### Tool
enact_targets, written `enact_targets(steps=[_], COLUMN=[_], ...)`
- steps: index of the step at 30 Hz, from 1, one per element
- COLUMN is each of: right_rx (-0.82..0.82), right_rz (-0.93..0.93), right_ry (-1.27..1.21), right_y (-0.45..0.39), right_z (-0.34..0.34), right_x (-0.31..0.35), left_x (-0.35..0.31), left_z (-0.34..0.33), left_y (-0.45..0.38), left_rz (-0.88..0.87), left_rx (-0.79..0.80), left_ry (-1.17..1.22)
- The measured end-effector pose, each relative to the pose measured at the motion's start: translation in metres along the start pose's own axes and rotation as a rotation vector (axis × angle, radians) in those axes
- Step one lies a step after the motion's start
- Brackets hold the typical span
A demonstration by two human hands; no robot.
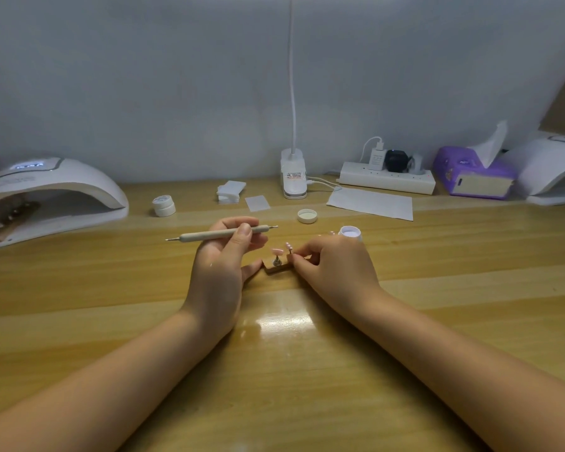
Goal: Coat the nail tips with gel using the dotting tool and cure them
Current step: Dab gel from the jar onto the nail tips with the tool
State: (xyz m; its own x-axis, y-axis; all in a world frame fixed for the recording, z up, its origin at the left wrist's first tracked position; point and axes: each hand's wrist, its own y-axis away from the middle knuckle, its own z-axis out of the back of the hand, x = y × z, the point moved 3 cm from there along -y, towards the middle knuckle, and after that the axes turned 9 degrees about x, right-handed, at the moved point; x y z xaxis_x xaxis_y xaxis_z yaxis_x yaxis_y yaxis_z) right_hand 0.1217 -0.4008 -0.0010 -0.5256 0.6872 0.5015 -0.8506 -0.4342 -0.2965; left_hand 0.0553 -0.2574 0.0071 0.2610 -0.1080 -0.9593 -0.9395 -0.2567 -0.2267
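My left hand (pixel 221 269) holds the wooden dotting tool (pixel 221 234) level between thumb and fingers, metal tips pointing left and right. A small wooden nail stand (pixel 276 267) sits at the table's middle, carrying pink nail tips (pixel 277 251) on metal posts. The fingers of my right hand (pixel 331 265) curl round the stand's right end; my left little finger touches its left end. An open white gel jar (pixel 350 233) stands just behind my right hand, its lid (pixel 307 215) lying further back. A white curing lamp (pixel 51 199) sits at far left with another stand of tips inside it.
A closed white jar (pixel 164 206), a stack of white pads (pixel 230 191), a clip lamp base (pixel 293 177), a paper sheet (pixel 371 203), a power strip (pixel 387 179), a purple tissue box (pixel 473 172) and a second curing lamp (pixel 553 171) line the back of the wooden table (pixel 111 288).
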Motion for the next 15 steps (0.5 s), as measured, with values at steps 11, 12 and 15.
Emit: enact_targets(steps=[11,12,15], right_rx=[-0.149,-0.213,-0.193], right_rz=[0.155,0.142,-0.014], right_ry=[0.304,0.291,0.329], right_y=[0.007,0.003,-0.013], right_z=[0.043,0.052,0.067], right_x=[0.004,-0.003,-0.036], left_x=[0.001,0.001,0.001], left_z=[0.003,0.003,0.004], left_y=[-0.001,-0.001,0.000], left_rz=[-0.007,-0.009,-0.013], left_rx=[0.013,0.016,0.023], left_ry=[-0.024,-0.035,-0.066])
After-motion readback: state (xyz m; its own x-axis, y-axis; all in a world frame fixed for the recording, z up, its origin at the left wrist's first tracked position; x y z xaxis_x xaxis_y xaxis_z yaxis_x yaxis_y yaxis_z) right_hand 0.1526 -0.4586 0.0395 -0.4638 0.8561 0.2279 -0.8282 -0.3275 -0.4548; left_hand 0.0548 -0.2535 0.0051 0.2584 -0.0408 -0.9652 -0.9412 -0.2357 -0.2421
